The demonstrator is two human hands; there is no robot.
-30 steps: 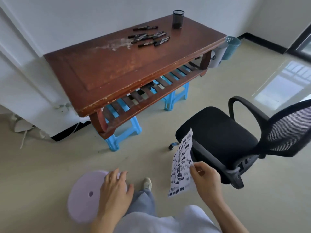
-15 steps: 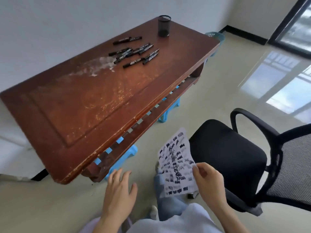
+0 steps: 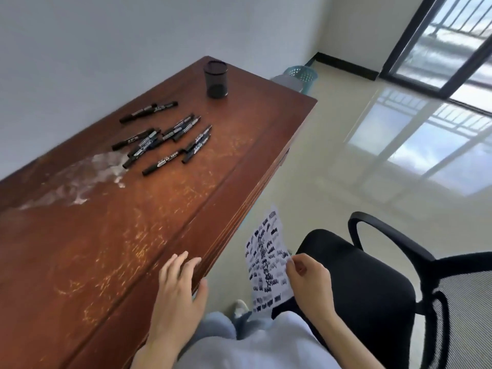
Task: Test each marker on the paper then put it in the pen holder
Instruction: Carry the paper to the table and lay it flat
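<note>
Reddish-brown wood, pretty scuffed, that's the table (image 3: 106, 249), and it runs along the white wall with a pale smear (image 3: 80, 179) across the middle of the top. The markers (image 3: 162, 139) are all black and lie loose in a messy bunch toward the far end, mostly pointing the same slanted way. A couple sit a bit apart, closer to the wall. The pen holder (image 3: 216, 79) is a dark mesh cup standing upright further along, near the far end, clear of the bunch and not touching any of them.

The person stands at the near end. Their left hand (image 3: 177, 291) rests flat on the table's edge with the fingers straight and spread, the thumb hanging over the side, gripping nothing. Their right hand (image 3: 310, 280) pinches the paper (image 3: 267, 265) by its right edge between thumb and curled fingers. The sheet is up in the air, off the table, between the table's edge and a black chair (image 3: 359, 275) with a mesh back. It's white and already covered in black scribbles.

Past the far end of the table a teal basket (image 3: 302, 75) sits on the shiny pale floor, and a dark-framed glass door (image 3: 439, 49) is off to the right.
</note>
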